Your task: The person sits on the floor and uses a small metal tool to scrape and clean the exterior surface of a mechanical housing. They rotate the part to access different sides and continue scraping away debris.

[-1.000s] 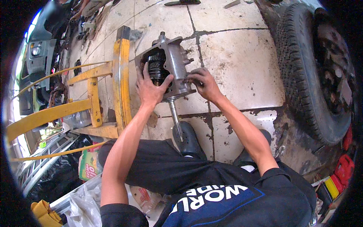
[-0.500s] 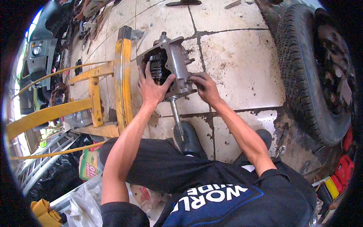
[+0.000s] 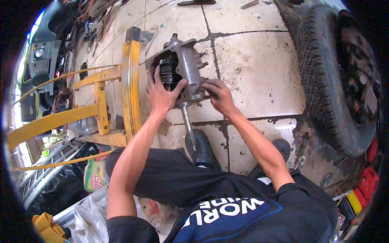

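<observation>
A grey metal gearbox (image 3: 189, 62) stands on the tiled floor in front of me, its side opening facing up and left. Dark, oily gears (image 3: 167, 69) show inside. A bright splined shaft (image 3: 187, 121) sticks out of its near end toward my shoe. My left hand (image 3: 160, 96) grips the opening's near left corner, fingers along the left rim and thumb across by the near edge. At the right side of the housing, my right hand (image 3: 219, 95) has its fingers pinched together close to the casing. Whatever lies between those fingertips is hidden.
A yellow metal frame (image 3: 131, 81) stands close on the left. On the right is a large tyre (image 3: 322, 77) with its wheel. My black shoe (image 3: 200, 148) is beside the shaft. Plastic bags (image 3: 90, 218) lie lower left, and a red case (image 3: 368, 184) lower right.
My right hand has turned slightly and shifted a little left against the housing. The gearbox and my left hand have moved very slightly left in the picture.
</observation>
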`<state>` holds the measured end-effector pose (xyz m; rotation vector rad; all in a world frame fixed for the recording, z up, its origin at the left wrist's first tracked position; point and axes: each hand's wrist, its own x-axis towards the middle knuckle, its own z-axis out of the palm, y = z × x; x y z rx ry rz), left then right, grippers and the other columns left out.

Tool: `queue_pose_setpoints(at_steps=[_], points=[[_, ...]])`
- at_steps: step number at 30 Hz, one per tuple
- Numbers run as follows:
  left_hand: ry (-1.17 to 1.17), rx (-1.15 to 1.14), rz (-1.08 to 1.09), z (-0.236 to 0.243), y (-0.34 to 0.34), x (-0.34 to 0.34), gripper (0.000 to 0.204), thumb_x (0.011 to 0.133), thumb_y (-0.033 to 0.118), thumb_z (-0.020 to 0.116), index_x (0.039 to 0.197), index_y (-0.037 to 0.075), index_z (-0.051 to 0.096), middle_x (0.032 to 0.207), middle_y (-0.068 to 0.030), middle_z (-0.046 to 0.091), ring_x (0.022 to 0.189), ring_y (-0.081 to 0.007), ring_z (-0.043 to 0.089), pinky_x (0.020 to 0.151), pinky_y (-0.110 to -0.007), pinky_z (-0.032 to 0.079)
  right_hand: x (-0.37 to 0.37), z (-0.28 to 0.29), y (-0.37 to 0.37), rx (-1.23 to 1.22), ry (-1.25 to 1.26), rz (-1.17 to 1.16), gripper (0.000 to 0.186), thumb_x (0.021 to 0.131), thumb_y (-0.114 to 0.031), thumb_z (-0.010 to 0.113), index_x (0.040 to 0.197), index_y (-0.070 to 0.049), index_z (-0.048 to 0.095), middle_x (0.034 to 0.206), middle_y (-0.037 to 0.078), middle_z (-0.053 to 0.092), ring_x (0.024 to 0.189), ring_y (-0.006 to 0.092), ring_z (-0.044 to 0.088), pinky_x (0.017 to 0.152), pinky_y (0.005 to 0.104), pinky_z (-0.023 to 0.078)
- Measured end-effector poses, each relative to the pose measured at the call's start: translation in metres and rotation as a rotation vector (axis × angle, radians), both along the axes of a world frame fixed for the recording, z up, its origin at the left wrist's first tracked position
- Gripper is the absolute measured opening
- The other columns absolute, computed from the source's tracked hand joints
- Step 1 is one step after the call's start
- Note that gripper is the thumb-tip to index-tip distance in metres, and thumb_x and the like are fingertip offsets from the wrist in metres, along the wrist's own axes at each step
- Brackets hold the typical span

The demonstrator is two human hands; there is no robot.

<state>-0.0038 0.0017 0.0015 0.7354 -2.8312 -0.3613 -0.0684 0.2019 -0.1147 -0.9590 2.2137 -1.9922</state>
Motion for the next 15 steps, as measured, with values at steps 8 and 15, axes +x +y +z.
queue_pose_setpoints(at_steps=[8,15], points=[[-0.005,0.025,0.008,-0.003,-0.004,0.001,0.116,0.071,0.081,0.068,0.156,0.011,0.031,0.157,-0.0333,0.026,0.141,-0.0524,0.032,0.114,-0.062,0.025,0.009,-0.006,-0.006,0.008,-0.12,-0.123,0.022,0.087,0.0,0.069,0.108,-0.003,0.073,0.101,0.015,0.071,0.09,0.0316,0.07,0.079,0.0363,0.055],[-0.013,-0.029,0.008,0.0,-0.005,0.003,0.116,0.072,0.082,0.067,0.155,0.009,0.032,0.156,-0.0343,0.027,0.141,-0.0518,0.033,0.115,-0.061,0.025,0.038,0.005,-0.008,0.047,-0.501,-0.152,0.018,0.093,-0.008,0.068,0.11,-0.001,0.073,0.096,0.014,0.072,0.086,0.0211,0.069,0.077,0.0325,0.053]])
